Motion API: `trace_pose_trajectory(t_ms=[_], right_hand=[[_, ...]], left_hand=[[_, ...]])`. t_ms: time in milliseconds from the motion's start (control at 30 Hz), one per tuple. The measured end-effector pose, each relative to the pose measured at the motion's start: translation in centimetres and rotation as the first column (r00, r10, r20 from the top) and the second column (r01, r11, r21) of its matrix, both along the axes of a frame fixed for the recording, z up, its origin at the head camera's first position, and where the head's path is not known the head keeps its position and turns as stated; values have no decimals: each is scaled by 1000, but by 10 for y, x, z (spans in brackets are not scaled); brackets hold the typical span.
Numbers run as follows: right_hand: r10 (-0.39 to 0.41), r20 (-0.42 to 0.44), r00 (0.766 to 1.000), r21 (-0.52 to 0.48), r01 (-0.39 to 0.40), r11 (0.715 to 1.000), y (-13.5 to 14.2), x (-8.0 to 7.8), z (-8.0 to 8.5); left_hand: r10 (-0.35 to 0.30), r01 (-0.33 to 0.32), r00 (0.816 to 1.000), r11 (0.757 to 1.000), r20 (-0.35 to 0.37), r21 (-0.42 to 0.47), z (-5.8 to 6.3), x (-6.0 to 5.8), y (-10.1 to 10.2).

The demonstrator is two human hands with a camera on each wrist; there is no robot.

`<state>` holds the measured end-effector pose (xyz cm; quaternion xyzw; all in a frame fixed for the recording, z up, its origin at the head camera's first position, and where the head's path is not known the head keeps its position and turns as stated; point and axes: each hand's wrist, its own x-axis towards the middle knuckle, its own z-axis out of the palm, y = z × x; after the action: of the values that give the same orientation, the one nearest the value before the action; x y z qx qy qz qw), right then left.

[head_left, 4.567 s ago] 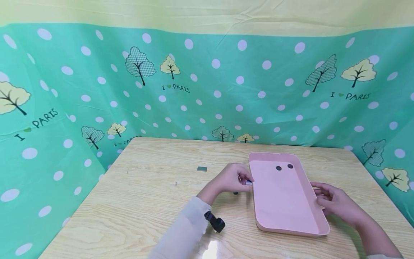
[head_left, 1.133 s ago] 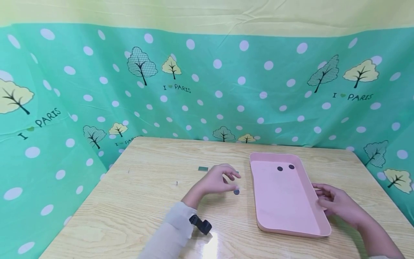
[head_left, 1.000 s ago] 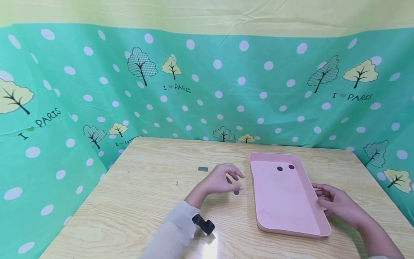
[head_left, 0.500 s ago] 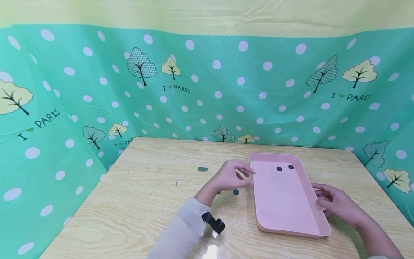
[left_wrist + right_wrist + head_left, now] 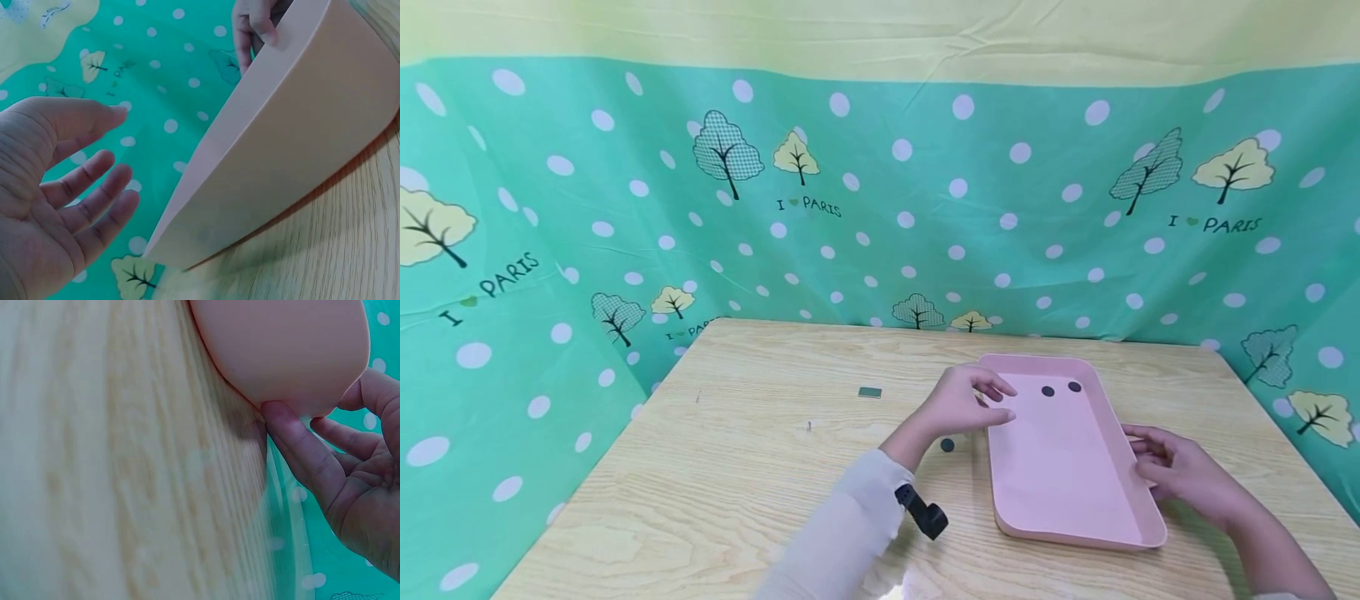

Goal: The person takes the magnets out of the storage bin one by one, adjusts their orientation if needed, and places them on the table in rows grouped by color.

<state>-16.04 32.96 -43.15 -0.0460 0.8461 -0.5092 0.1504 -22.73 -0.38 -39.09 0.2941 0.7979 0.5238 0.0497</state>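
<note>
My left hand [image 5: 962, 404] is over the left rim of a shallow pink tray [image 5: 1060, 467], thumb and fingers spread apart. In the left wrist view that hand [image 5: 75, 187] shows nothing between its loosely bent fingers. My right hand [image 5: 1180, 471] rests against the tray's right outer wall. The right wrist view has its fingers [image 5: 294, 428] touching the wall's lower corner and its edge. Two small dark discs [image 5: 1048, 391] lie near the far end inside the tray. Another dark disc [image 5: 947, 445] is on the table below my left wrist.
A small dark green rectangular piece [image 5: 870, 392] lies on the wooden table [image 5: 737, 483] left of my left hand. Farther left is a tiny thin object [image 5: 808, 426]. A green dotted curtain [image 5: 865, 192] hangs behind the table and along its sides.
My left hand has moved right from above the table disc to over the tray's left rim, its thumb and fingers apart. The right hand and tray have stayed put.
</note>
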Motion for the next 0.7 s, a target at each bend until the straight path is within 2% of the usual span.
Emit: trace_pose_trajectory(t_ms=[200,500,700], right_hand=[[0,-3,1000,0,0,1000,0,0,-1],[2,-9,1000,-10,-2,1000,0,0,-1],[-2,7,1000,-10,2,1000,-1,0,1]], left_hand=[[34,-33,998,999,44,-28,2,-3,16],[81,-82,996,993,-23,-86,1,-10,36],[47,-49,998,997,-38,-63,-4,-14,48]])
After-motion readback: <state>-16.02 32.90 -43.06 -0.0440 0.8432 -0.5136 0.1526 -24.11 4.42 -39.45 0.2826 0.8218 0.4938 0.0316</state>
